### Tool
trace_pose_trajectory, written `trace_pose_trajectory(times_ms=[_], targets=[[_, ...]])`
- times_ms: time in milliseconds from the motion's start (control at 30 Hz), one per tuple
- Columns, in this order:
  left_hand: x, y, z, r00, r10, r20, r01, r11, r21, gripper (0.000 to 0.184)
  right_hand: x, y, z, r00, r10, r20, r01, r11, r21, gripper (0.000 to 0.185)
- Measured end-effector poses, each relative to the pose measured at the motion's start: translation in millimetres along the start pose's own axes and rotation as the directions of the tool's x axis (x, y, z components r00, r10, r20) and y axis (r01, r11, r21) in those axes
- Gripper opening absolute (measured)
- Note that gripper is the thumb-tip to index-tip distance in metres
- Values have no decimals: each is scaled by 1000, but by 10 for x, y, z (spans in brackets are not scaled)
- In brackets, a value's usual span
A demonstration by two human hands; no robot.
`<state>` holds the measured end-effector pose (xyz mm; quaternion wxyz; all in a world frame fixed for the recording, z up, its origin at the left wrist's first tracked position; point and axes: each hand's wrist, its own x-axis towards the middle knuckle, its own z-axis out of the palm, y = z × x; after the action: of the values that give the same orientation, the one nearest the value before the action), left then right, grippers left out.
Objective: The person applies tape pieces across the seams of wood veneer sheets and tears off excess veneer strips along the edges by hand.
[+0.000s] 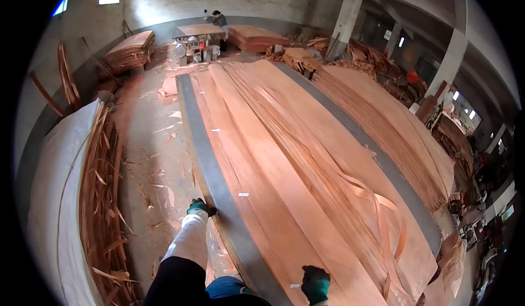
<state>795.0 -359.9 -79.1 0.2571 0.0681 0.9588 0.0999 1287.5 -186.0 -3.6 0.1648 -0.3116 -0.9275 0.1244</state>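
Observation:
A long grey-edged table [219,183] stretches away in front of me, covered with long reddish-brown wood veneer sheets [268,183]. My left hand [201,206], in a dark green glove, is at the table's left edge with its fingers partly spread. Low in the view, my right hand [316,285] is over the near veneer, also gloved; its fingers look curled, and what they hold, if anything, is hidden. Just left of it lies a small white label [295,286]. Loose veneer strips [377,199] curl over the sheets on the right.
A tall veneer stack [101,196] under a pale sheet [57,196] stands at left. Scraps litter the floor [153,158]. More stacked veneer [383,125] lies beyond the table's right edge. At the back, a person [220,22] stands by another table [199,29]. Concrete pillars [345,19] rise at right.

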Motion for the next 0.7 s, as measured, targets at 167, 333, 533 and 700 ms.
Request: trace_pose_trajectory(times_ms=[167, 333, 533, 700], targets=[[73, 15, 102, 1000, -22, 9, 21, 998, 56, 111, 672, 270, -512, 907, -72, -414, 4, 986, -164, 38], [341, -1, 219, 991, 87, 104, -103, 982, 161, 109, 848, 613, -599, 836, 544, 72, -505, 814, -287, 100], [663, -127, 350, 973, 217, 78, -223, 972, 71, 111, 675, 1056, -93, 818, 568, 94, -502, 784, -364, 102], [497, -181, 297, 975, 210, 76, -201, 973, -117, 104, 882, 604, -330, 806, 584, 94, -473, 731, -492, 96]])
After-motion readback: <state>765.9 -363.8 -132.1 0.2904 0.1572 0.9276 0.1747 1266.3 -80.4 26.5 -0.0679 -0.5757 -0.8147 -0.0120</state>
